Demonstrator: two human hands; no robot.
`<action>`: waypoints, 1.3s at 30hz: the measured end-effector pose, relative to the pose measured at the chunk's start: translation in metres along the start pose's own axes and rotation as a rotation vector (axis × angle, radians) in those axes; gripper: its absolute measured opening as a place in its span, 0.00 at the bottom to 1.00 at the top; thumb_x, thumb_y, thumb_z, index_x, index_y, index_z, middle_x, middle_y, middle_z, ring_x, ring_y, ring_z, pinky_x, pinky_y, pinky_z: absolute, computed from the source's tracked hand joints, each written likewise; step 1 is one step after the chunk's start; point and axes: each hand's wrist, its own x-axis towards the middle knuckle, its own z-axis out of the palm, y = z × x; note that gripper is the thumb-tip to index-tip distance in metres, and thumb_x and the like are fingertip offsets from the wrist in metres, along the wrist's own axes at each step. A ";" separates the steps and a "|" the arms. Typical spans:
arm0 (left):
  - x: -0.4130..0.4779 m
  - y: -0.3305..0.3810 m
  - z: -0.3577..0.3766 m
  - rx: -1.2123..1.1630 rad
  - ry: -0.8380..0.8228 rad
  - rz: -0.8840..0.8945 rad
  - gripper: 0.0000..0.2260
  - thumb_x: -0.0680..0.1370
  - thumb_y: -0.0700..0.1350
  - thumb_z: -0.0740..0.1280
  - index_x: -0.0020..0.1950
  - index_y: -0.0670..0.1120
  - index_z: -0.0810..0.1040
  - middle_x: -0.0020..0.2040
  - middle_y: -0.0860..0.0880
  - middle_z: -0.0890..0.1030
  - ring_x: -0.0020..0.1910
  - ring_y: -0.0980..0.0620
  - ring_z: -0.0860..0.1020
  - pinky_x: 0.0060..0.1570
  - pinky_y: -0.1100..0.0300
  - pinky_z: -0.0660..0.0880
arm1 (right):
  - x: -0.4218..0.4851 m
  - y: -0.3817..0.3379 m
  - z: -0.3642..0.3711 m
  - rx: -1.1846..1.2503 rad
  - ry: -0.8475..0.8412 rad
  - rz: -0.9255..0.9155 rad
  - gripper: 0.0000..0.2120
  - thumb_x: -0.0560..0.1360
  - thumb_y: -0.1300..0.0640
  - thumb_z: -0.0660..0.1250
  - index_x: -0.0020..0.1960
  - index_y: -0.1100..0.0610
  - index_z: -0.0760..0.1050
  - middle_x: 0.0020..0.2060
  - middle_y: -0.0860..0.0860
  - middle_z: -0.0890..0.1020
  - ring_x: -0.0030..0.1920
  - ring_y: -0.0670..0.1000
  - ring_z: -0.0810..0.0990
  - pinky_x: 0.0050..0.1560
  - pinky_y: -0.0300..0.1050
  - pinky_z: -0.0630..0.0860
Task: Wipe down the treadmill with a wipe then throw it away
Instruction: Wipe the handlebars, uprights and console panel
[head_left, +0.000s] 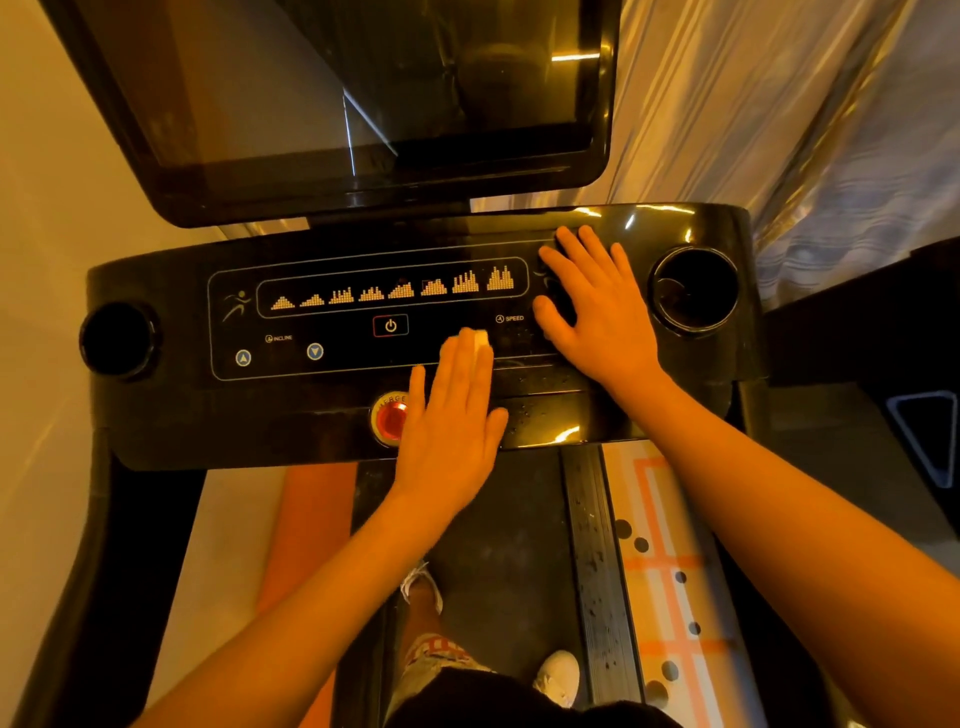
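Left hand (449, 415) flat, pressing small white wipe (480, 339) onto glossy black treadmill console (291, 405), right hand (597, 306) splayed flat, empty

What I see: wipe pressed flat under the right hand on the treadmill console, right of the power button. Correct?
Wrong hand. Head view: the left hand presses the wipe flat on the treadmill console, right of the power button. The right hand shows no wipe.
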 end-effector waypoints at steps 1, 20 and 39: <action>-0.008 0.000 0.003 0.029 -0.015 0.022 0.35 0.85 0.57 0.53 0.84 0.44 0.38 0.83 0.42 0.38 0.83 0.43 0.43 0.79 0.41 0.52 | 0.000 0.000 0.000 0.002 0.001 -0.002 0.27 0.83 0.44 0.60 0.79 0.52 0.66 0.80 0.53 0.63 0.82 0.55 0.55 0.80 0.55 0.46; 0.087 0.003 -0.028 -0.102 0.081 -0.090 0.30 0.86 0.56 0.47 0.84 0.44 0.44 0.84 0.44 0.44 0.83 0.45 0.44 0.79 0.43 0.46 | 0.000 0.001 0.001 0.004 0.002 0.002 0.27 0.83 0.44 0.59 0.79 0.52 0.66 0.81 0.53 0.63 0.82 0.55 0.54 0.81 0.56 0.46; 0.116 -0.004 -0.035 -0.177 0.081 -0.088 0.29 0.87 0.55 0.48 0.84 0.45 0.44 0.84 0.45 0.45 0.83 0.46 0.44 0.80 0.40 0.46 | -0.001 0.002 0.002 -0.003 0.008 -0.010 0.27 0.83 0.44 0.59 0.79 0.52 0.66 0.81 0.53 0.63 0.82 0.54 0.54 0.81 0.56 0.47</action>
